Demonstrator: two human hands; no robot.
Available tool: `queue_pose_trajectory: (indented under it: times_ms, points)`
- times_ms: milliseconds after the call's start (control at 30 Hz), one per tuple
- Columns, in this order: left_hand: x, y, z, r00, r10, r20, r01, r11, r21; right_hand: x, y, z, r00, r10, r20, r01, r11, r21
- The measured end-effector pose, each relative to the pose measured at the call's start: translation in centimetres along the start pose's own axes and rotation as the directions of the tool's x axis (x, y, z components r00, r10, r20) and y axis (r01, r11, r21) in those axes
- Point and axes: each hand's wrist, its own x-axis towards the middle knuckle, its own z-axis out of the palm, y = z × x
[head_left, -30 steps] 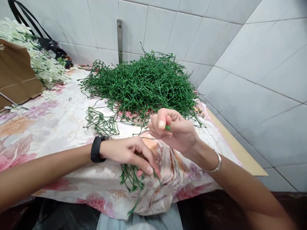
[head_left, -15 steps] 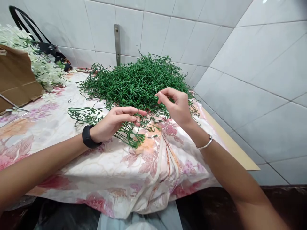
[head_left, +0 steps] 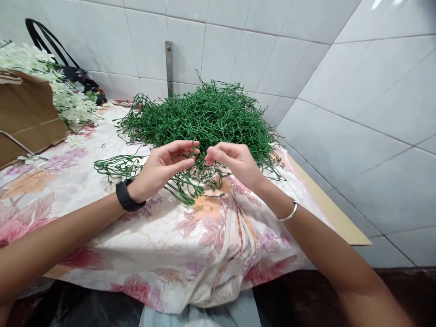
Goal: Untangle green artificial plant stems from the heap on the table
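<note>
Green stems — a small loose bunch, lying on the flowered cloth near the counter's front middle, just in front of the big green pile heaped toward the back edge by the tiled wall. Left hand raised just over the bunch, black wristband on the wrist, fingers curled narrow, thumb and forefinger tips drawn close around a thin strand; whether actually pinched, cannot tell. Right hand opposite it, silver bangle on the wrist, fingertips bunched narrow and nearly meeting those of the left hand, seemingly on the same strand. Second small spread of stems to the left of the left hand, lying flat on the cloth. Toward the back left corner — white flowers, a brown cardboard box beside them, a dark bag with black handles against the wall. Bare counter edge showing along the right side, beyond the cloth.
</note>
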Motion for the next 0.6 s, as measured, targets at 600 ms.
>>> queue_pose_trajectory:
  times_ms: [600]
  points:
    - [-0.43,0.93,-0.11,0.995,0.095,-0.005,-0.086,0.921,0.380,-0.23,0.22,0.47,0.995,-0.066,0.078,0.052,0.984,0.168]
